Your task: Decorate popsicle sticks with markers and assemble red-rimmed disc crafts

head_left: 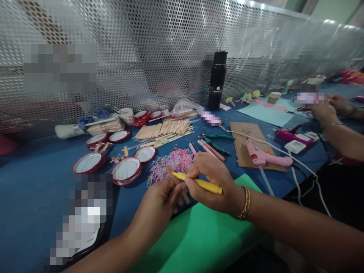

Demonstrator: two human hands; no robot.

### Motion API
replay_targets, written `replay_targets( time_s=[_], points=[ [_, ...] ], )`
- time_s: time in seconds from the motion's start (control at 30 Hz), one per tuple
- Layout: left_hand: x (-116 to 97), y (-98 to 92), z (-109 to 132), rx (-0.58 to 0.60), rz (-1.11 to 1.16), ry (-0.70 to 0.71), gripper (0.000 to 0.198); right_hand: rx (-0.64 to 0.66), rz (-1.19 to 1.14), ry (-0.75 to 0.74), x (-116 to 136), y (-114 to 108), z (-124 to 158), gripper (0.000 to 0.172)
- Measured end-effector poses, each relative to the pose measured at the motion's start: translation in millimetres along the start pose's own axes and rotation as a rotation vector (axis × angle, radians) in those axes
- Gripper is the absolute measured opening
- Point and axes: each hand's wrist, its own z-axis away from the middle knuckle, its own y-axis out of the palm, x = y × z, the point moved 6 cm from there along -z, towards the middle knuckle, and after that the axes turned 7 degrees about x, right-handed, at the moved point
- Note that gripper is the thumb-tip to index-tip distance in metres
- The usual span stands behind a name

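My left hand (162,199) pinches a wooden craft stick (184,196) between thumb and fingers, tilted above the table. In my right hand (213,182) is a yellow marker (209,185), gripped like a pen, its tip at the upper part of the stick. Whether the tip touches the wood I cannot tell. Just behind both hands lies a tangled pile of coloured rubber bands (170,163). Green paper (204,235) is spread beneath my forearms.
Craft sticks (165,129) lie in a heap behind the bands. Red-rimmed round pieces (126,168) stand left. Pliers (217,142), a pink glue gun (265,157) on cardboard (241,138) and cables are to the right. A black bottle (218,81) stands behind; another person's hands (325,112) work far right.
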Motion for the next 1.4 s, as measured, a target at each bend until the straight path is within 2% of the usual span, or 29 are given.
replay_targets(
  time_s=[1.4],
  points=[
    [5.1,0.8,0.2,-0.004,0.024,-0.012,0.041,0.004,-0.008,-0.01,1.9,0.7,-1.4,0.017]
  ],
)
